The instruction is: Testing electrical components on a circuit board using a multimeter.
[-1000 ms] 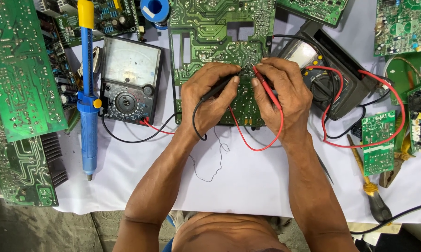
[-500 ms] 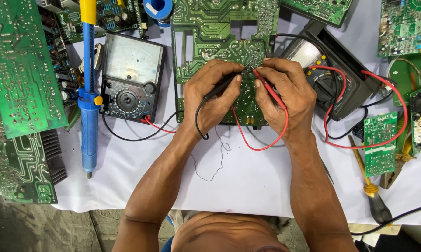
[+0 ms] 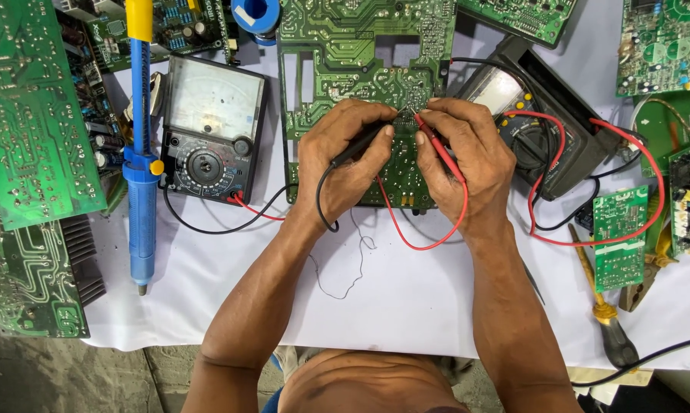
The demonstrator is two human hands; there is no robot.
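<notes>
Green printed circuit board (image 3: pixel 337 46) probed: left hand (image 3: pixel 343 160) fingers gripped black probe (image 3: pixel 360 143), right hand (image 3: pixel 467 157) fingers gripped red probe (image 3: pixel 436 149); steady tips advisable.

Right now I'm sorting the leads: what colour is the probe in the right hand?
Red; the probe in the right hand shows clearly in the head view.

circuit board (image 3: pixel 345 53) centre, under both hands | analog meter (image 3: pixel 209 130) left of it | digital meter (image 3: pixel 540 130) right
</notes>
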